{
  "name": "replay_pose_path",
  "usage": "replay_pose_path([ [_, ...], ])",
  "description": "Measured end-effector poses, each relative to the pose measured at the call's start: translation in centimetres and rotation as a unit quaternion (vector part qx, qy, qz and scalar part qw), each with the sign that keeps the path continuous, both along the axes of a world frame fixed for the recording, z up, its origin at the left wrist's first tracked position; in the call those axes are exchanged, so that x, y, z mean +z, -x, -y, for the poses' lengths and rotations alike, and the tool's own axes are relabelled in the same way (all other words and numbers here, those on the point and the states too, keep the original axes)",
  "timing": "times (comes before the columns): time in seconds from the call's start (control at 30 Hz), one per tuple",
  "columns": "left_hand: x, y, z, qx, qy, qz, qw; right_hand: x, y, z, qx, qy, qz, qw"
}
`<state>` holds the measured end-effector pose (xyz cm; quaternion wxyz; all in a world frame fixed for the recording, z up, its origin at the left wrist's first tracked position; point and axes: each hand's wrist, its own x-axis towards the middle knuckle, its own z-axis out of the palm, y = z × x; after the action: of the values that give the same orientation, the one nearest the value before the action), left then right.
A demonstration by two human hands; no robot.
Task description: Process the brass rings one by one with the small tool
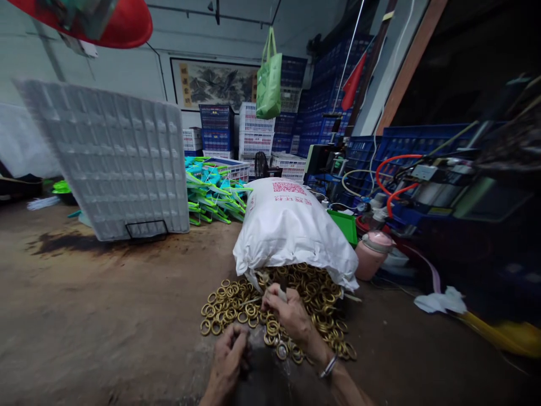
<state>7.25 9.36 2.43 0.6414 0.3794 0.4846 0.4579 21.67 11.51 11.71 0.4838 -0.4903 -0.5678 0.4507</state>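
A heap of brass-coloured rings [236,307] spills from the mouth of a white sack [291,225] lying on the worn table [105,316]. My right hand [289,313], with a bracelet at the wrist, rests on the heap with fingers curled round a thin rod-like thing among the rings. My left hand [228,361] is lower, at the near edge of the heap, its fingers pinched together on something too small to name.
A white plastic grid crate [110,163] stands tilted at the left. Green-and-blue plastic parts [213,192] pile behind it. A pink jar [374,254], a green box [344,223], hoses and machinery crowd the right. Stacked blue and white crates line the back wall.
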Motion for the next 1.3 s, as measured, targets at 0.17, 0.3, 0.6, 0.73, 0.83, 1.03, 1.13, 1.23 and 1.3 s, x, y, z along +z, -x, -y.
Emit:
replay_pose_path([
  [0.17, 4.7, 0.7, -3.1, -0.016, 0.067, 0.191, 0.979, 0.0, 2.3, 2.7, 0.083, -0.057, 0.134, 0.986],
  [0.3, 8.1, 1.1, -5.6, -0.104, 0.113, 0.257, 0.954, -1.2, 3.2, 2.9, 0.063, -0.1, 0.183, 0.976],
  [0.6, 9.0, 0.9, -8.4, -0.145, 0.114, 0.187, 0.965, -4.0, 2.8, 4.4, 0.016, -0.146, 0.286, 0.947],
  [0.73, 7.8, 2.9, -8.4, -0.119, 0.078, 0.136, 0.98, -6.3, 0.0, 6.0, -0.056, -0.121, 0.297, 0.946],
  [0.83, 7.1, 4.5, -8.2, -0.092, 0.049, 0.101, 0.989, -7.2, -2.3, 6.6, -0.116, -0.098, 0.309, 0.939],
  [1.03, 6.3, 5.4, -7.5, -0.063, 0.007, 0.054, 0.997, -6.7, -2.3, 5.2, -0.073, -0.133, 0.421, 0.894],
  [1.13, 5.8, 5.3, -6.9, -0.06, -0.006, 0.039, 0.997, -5.7, -0.5, 3.3, -0.008, -0.148, 0.474, 0.868],
  [1.23, 5.5, 5.4, -6.6, -0.052, -0.012, 0.026, 0.998, -4.7, 1.1, 1.1, 0.036, -0.147, 0.524, 0.838],
  [1.3, 5.6, 5.6, -6.5, -0.044, -0.017, 0.016, 0.999, -4.3, 2.0, -0.1, 0.046, -0.123, 0.565, 0.815],
])
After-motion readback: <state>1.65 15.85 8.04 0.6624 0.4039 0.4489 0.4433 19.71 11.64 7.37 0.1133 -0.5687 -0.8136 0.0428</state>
